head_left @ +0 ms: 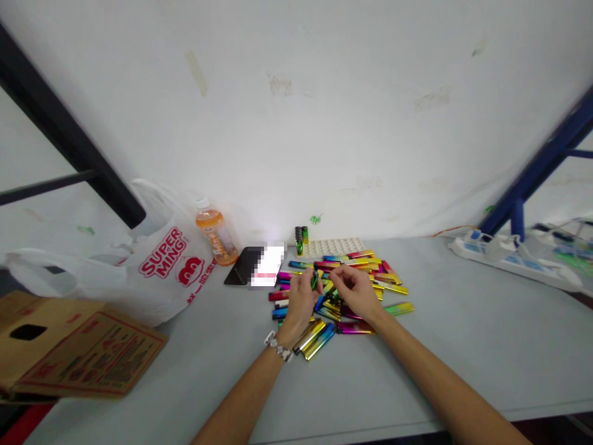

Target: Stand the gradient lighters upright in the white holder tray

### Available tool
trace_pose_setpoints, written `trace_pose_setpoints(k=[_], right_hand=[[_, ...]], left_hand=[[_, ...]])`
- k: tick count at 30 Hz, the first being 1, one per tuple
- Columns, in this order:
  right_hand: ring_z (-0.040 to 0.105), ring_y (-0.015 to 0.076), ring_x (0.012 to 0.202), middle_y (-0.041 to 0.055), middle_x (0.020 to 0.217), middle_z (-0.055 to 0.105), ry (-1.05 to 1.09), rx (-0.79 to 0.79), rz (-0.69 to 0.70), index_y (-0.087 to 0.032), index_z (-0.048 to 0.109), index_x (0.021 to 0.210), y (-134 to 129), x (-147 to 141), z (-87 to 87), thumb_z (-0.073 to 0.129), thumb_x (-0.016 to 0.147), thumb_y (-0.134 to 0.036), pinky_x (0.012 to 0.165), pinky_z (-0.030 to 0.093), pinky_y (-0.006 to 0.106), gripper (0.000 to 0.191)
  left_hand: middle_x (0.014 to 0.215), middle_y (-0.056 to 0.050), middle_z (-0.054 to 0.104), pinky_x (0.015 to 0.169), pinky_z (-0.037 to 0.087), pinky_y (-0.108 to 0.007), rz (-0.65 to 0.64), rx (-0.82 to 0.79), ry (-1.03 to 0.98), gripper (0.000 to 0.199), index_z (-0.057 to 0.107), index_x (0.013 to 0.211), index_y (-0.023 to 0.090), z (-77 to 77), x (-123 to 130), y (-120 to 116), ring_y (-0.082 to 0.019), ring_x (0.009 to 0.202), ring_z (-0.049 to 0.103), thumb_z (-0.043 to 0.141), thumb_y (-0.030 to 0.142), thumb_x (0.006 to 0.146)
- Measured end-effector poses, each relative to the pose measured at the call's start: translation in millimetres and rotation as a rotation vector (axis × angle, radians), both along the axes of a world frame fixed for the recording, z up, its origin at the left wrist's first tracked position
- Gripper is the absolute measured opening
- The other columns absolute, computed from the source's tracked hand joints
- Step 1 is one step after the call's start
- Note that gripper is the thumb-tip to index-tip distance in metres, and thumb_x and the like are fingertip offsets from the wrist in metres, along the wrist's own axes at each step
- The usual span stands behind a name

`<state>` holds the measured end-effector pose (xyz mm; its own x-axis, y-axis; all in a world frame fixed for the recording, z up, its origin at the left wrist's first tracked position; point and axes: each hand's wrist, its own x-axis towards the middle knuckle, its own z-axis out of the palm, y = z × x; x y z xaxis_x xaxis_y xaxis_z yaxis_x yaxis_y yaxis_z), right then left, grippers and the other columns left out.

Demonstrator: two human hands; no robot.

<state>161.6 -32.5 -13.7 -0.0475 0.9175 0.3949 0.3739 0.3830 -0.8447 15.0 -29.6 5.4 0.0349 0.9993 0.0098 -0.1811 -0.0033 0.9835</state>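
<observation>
My left hand [302, 296] is closed around a green, dark-ended lighter [315, 280], only part of which shows between the fingers. Close beside it, my right hand [356, 290] has its thumb and fingers pinched together; whatever they hold, if anything, is too small to make out. Under and around both hands lies a loose pile of shiny metallic lighters [354, 327] in yellow, blue, magenta and green. Behind the pile is a white tray with rows of holes [331, 247]. Several lighters [299, 241] stand upright at its left end.
Left of the pile are a phone [241, 267], partly pixelated, and an orange drink bottle [216, 235]. A white plastic bag [157, 278] and a cardboard box [92, 352] stand farther left. White trays [500, 259] lie at the right, by a blue metal post [546, 161].
</observation>
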Motion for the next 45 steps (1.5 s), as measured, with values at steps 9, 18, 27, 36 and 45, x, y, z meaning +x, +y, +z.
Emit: trace_pose_setpoints(k=[9,18,27,36,45], right_hand=[[0.042,0.0104,0.051,-0.0041,0.056,0.049,-0.029,-0.005,-0.024,-0.018,0.064,0.079,1,0,-1.5,0.054,0.092,-0.043,0.050,0.031,0.023,0.030],[0.042,0.0107,0.052,-0.0035,0.058,0.051,-0.032,-0.021,-0.022,-0.018,0.066,0.083,0,-1,-2.5,0.053,0.093,-0.041,0.051,0.031,0.024,0.029],[0.043,0.0110,0.052,-0.0039,0.057,0.050,-0.042,-0.023,-0.030,-0.018,0.065,0.082,0,-1,0.0,0.054,0.092,-0.039,0.051,0.031,0.024,0.026],[0.043,0.0107,0.051,-0.0042,0.056,0.050,-0.062,-0.020,-0.049,-0.018,0.066,0.080,-3,-2,3.5,0.054,0.092,-0.039,0.051,0.030,0.024,0.027],[0.046,0.0114,0.053,-0.0027,0.059,0.055,-0.073,0.007,-0.056,-0.018,0.066,0.081,-4,-5,5.8,0.055,0.091,-0.035,0.052,0.033,0.024,0.023]], left_hand=[[0.051,0.002,0.044,0.046,0.030,-0.021,-0.029,0.024,-0.011,0.055,0.045,0.050,0.017,-6.5,0,2,-0.008,0.047,0.038,0.049,0.057,0.087],[0.047,0.004,0.037,0.041,0.020,-0.022,-0.146,-0.023,-0.080,0.071,0.050,0.054,0.017,3.9,-4,-8,-0.007,0.042,0.031,0.042,0.085,0.075],[0.043,0.004,0.037,0.043,0.025,-0.023,-0.023,0.006,0.069,0.055,0.045,0.047,0.018,-6.1,-1,4,-0.007,0.040,0.034,0.047,0.055,0.087],[0.046,0.005,0.038,0.040,0.022,-0.022,-0.004,-0.042,0.026,0.047,0.043,0.050,0.019,-0.3,0,1,-0.007,0.039,0.032,0.049,0.052,0.084],[0.049,0.004,0.042,0.044,0.030,-0.020,-0.014,-0.045,-0.048,0.058,0.043,0.050,0.017,-2.1,1,1,-0.006,0.044,0.036,0.053,0.064,0.082]])
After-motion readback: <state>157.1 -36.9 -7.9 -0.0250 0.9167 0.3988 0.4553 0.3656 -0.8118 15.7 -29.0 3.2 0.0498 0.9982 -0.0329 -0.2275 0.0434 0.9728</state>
